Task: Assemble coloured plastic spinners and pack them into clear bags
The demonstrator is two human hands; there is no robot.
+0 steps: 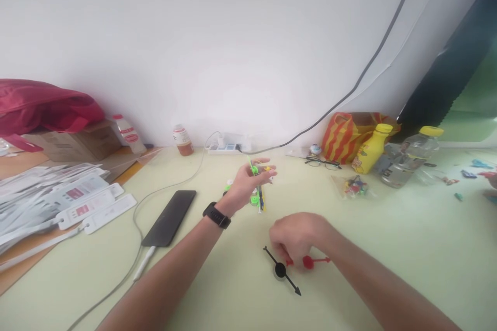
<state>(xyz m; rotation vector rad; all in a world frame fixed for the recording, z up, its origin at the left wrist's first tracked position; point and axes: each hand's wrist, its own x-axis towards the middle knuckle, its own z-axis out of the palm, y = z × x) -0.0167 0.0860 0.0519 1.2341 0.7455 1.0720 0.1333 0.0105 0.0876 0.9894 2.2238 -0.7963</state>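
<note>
My left hand [248,182], with a black watch on the wrist, is partly closed around a green spinner arrow [254,170]. A small yellow piece [267,168] shows between its thumb and fingers. More green pieces [254,199] and thin coloured ones lie under and beside this hand, partly hidden. My right hand [295,235] is closed, fingertips down on the table at a red spinner arrow [308,262], covering part of its shaft. Just left of it, a black spinner arrow [280,270] lies flat, apart from the fingers.
A black phone [170,218] on a white cable lies at left, near a pile of tags [77,191]. A power strip [224,149], bottle [182,139] and glasses [323,162] line the wall. Right are a bag of small pieces [354,186], a yellow bottle [371,149] and a clear bottle [411,158].
</note>
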